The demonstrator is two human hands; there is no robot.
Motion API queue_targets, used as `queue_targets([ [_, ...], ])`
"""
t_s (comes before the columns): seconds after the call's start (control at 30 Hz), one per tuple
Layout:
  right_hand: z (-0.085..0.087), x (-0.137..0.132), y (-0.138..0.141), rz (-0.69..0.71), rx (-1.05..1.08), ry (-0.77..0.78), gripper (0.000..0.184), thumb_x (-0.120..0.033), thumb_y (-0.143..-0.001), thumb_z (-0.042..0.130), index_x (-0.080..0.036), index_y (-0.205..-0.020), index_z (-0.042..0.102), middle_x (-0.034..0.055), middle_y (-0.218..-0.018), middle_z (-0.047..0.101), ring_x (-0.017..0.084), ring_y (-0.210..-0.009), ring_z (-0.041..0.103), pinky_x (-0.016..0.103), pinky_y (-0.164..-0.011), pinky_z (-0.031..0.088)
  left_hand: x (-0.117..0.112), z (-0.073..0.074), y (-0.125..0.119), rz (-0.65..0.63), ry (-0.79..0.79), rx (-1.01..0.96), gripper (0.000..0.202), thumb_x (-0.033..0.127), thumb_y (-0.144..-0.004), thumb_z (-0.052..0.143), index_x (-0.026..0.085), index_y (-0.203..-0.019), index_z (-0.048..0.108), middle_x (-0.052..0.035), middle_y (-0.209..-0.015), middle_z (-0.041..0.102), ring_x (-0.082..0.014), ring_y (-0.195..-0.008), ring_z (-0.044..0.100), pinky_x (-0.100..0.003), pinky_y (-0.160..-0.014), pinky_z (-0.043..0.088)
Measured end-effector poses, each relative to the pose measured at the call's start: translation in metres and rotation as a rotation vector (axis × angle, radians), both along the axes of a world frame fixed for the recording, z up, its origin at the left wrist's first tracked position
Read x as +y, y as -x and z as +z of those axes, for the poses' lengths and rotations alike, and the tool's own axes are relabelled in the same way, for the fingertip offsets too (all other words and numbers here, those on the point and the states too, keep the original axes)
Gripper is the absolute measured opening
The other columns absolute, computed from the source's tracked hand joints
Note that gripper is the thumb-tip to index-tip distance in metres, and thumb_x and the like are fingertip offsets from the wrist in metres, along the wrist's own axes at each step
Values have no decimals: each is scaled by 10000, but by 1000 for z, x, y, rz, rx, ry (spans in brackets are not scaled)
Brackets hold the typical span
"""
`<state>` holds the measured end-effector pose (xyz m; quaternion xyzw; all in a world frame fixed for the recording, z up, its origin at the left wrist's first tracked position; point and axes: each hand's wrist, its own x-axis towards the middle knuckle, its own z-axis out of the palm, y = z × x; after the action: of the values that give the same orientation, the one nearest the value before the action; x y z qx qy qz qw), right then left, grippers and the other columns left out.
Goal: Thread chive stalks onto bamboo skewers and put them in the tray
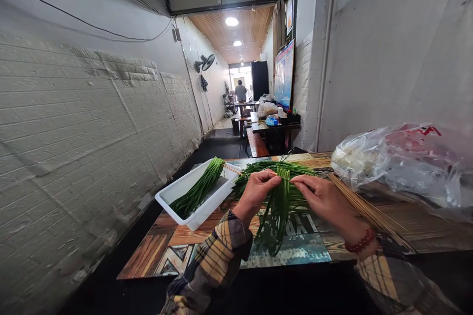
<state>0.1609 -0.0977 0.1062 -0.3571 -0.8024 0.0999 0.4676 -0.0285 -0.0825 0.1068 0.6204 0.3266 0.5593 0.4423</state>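
Between my two hands hangs a bunch of green chives (pixel 280 206), its pale cut stems up and its leaves drooping over the table. My left hand (pixel 258 188) is closed, thumb and fingers pinching the bunch near the top from the left. From the other side, my right hand (pixel 320 199) pinches at the bunch's right edge; whether a skewer lies in those fingers I cannot make out. Behind the hands, a pile of loose chives (pixel 254 172) spreads over the table. To the left, a white plastic tray (pixel 197 220) contains chives (pixel 201 187) with thin sticks through their stem ends.
Bamboo skewers (pixel 364 204) lie on the patterned table (pixel 144 251), right of my hands. A clear plastic bag (pixel 402 162) stands behind them. White brick walls run along both sides. Farther off are another table (pixel 264 127), a bench (pixel 257 142) and a person (pixel 240 92).
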Motion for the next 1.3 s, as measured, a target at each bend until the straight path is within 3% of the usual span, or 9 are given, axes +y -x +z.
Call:
queue_targets([
  [0.13, -3, -2, -2, -31, -26, 25, 253, -293, -924, 443, -228, -934, 688, 23, -930, 732, 191, -845, 683, 300, -741, 526, -4, 0, -2, -41, 57, 1, 274, 379, -732, 711, 109, -721, 665, -1, -682, 553, -88, -657, 461, -206, -629, 351],
  [0.27, -4, -4, -3, -67, -25, 41, 251, -324, -931, 443, -226, -901, 672, 5, -860, 721, 166, -757, 672, 263, -683, 501, -10, 1, -7, -171, 101, -40, 336, 385, -723, 723, 128, -933, 667, -41, -839, 642, -141, -788, 558, -243, -738, 421],
  [0.47, -11, -5, -4, -102, -34, 26, 269, -346, -932, 440, -220, -870, 669, 11, -775, 710, 166, -668, 656, 256, -612, 469, -15, -3, -15, -103, 119, 113, 359, 465, -777, 640, 107, -779, 614, 3, -646, 561, -77, -550, 448, -202, -532, 335],
  [0.7, -26, 0, -9, -13, -62, 4, 267, -331, -936, 431, -228, -921, 677, 23, -870, 724, 180, -779, 678, 271, -672, 501, -14, -2, -9, -148, 63, 182, 339, 431, -769, 653, 102, -693, 615, 16, -619, 504, -70, -567, 411, -203, -541, 305],
  [0.87, -29, 0, -9, -56, -20, 12, 264, -337, -929, 439, -227, -901, 677, 23, -846, 723, 180, -750, 676, 276, -669, 510, -16, -3, -15, -118, 132, 78, 396, 503, -771, 629, 113, -832, 646, -4, -690, 563, -79, -588, 426, -208, -550, 305],
  [1.0, -31, -3, -11, -62, 4, 31, 247, -347, -922, 462, -225, -891, 674, 16, -819, 715, 179, -724, 669, 276, -663, 514, -16, -5, -22, -104, 159, 63, 461, 566, -767, 600, 107, -725, 603, 4, -619, 529, -69, -553, 383, -207, -524, 274],
  [1.3, -43, -5, -14, -110, 24, 33, 259, -371, -919, 453, -238, -857, 667, 24, -760, 702, 199, -696, 664, 295, -642, 512, -10, -23, -28, -139, 222, 77, 497, 600, -725, 616, 110, -653, 575, 23, -586, 483, -53, -519, 350, -208, -488, 235],
])
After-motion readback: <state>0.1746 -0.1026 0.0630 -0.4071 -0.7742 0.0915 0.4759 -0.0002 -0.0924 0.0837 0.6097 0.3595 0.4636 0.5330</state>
